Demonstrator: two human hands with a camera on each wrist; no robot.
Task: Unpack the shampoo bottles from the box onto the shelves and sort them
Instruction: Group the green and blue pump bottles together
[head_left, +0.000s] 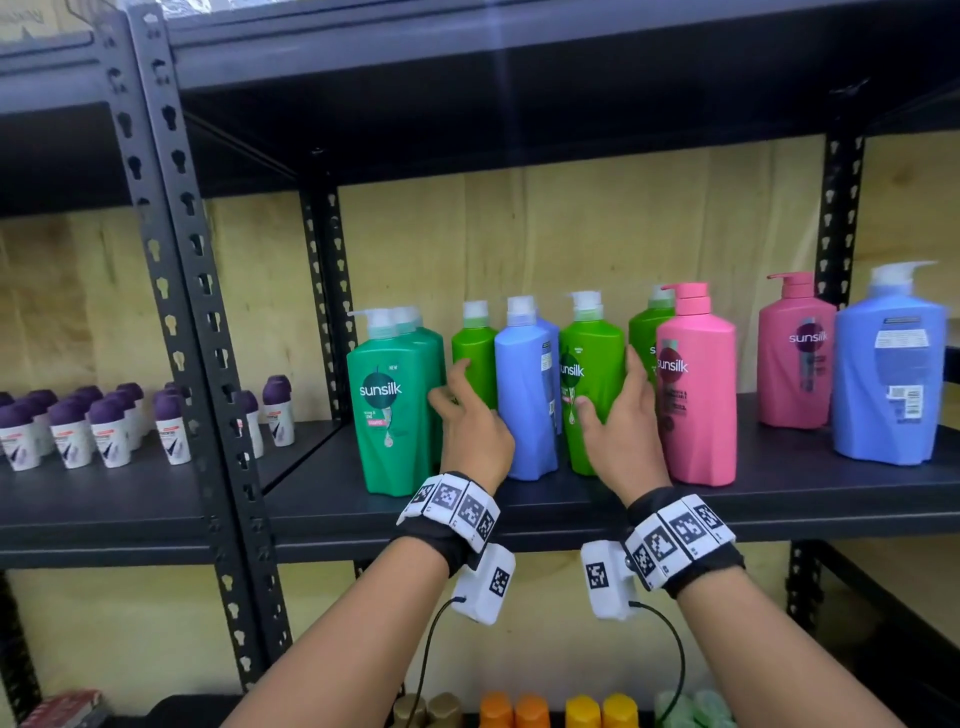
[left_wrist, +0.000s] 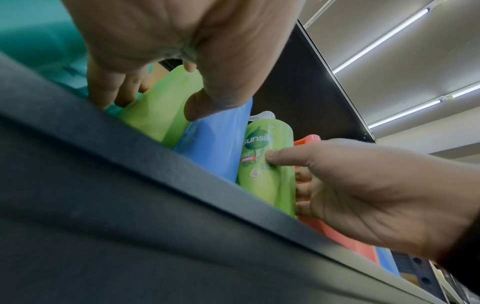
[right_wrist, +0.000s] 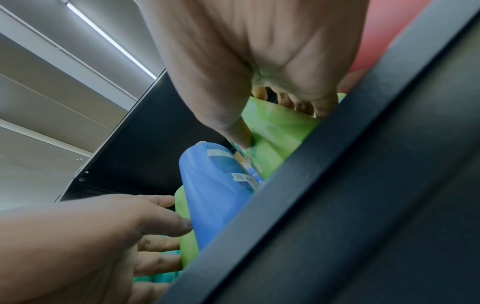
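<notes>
green bottle, blue bottle, pink bottle; shelf dark (maybe black)

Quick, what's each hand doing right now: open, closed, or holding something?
Left hand: grips the leftmost light green bottle.
Right hand: grips the middle light green bottle.

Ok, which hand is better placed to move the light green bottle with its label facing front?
Right. The right hand grips that labelled light green bottle, thumb on its label; the left hand holds the rear light green bottle.
</notes>
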